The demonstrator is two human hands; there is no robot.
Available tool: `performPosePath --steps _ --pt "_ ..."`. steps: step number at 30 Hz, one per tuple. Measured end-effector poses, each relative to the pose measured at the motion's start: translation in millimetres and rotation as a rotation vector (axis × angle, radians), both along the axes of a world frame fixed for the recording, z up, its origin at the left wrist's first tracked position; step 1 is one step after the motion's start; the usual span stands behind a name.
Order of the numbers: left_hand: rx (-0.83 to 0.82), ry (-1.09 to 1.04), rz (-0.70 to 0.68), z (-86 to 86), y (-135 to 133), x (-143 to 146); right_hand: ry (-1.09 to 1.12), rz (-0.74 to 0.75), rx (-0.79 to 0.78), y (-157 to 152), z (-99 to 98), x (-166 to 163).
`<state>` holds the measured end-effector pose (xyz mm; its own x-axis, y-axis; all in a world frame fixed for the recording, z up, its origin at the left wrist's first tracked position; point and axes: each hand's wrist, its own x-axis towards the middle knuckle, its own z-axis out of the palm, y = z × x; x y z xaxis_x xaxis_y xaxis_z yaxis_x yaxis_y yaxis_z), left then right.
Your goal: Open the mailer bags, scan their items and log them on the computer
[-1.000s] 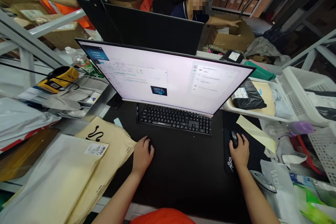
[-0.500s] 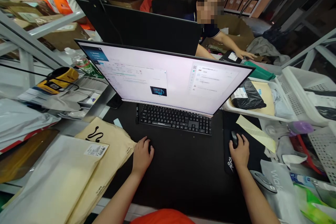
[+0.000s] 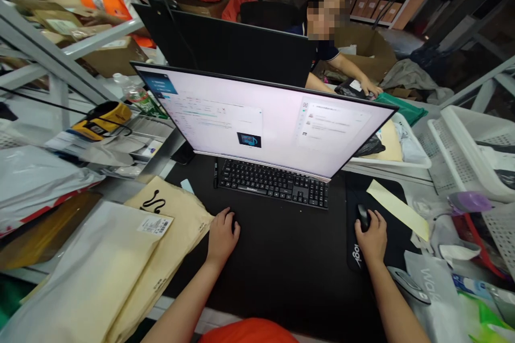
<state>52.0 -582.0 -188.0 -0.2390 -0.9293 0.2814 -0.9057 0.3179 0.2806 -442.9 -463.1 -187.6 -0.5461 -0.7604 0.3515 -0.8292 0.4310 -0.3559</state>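
My right hand (image 3: 372, 230) is curved over a black computer mouse (image 3: 363, 218) on a dark mouse pad (image 3: 354, 193). My left hand (image 3: 223, 233) rests on the black desk mat (image 3: 277, 257), its thumb apart from the loosely bent fingers, holding nothing. Just left of it lies a stack of cream envelopes (image 3: 181, 211) with a labelled whitish packet (image 3: 108, 246) on top. Beyond my hands are a black keyboard (image 3: 273, 182) and a lit monitor (image 3: 273, 112) with several windows on its screen.
A yellow strip (image 3: 396, 209) crosses the pad. A grey mouse (image 3: 408, 284) lies by my right forearm. White baskets (image 3: 454, 144) stand at right. Across the desk, a person's hand (image 3: 370, 88) is at a white tray (image 3: 418, 158). A bottle (image 3: 137, 94) stands left of the monitor.
My view has shifted slightly, so most things sit further right. The white tray has slid away, its black package now mostly behind the monitor. The right-hand screen window shows different lines. My hands keep their pose.
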Motion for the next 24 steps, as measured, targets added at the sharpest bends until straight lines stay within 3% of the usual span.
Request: performPosePath --steps 8,24 --pt "0.071 0.061 0.043 13.1 9.9 -3.9 0.051 0.035 0.017 13.0 -2.9 -5.6" --pt "0.111 0.095 0.053 17.0 13.3 -3.3 0.009 0.071 0.007 7.2 3.6 4.7"
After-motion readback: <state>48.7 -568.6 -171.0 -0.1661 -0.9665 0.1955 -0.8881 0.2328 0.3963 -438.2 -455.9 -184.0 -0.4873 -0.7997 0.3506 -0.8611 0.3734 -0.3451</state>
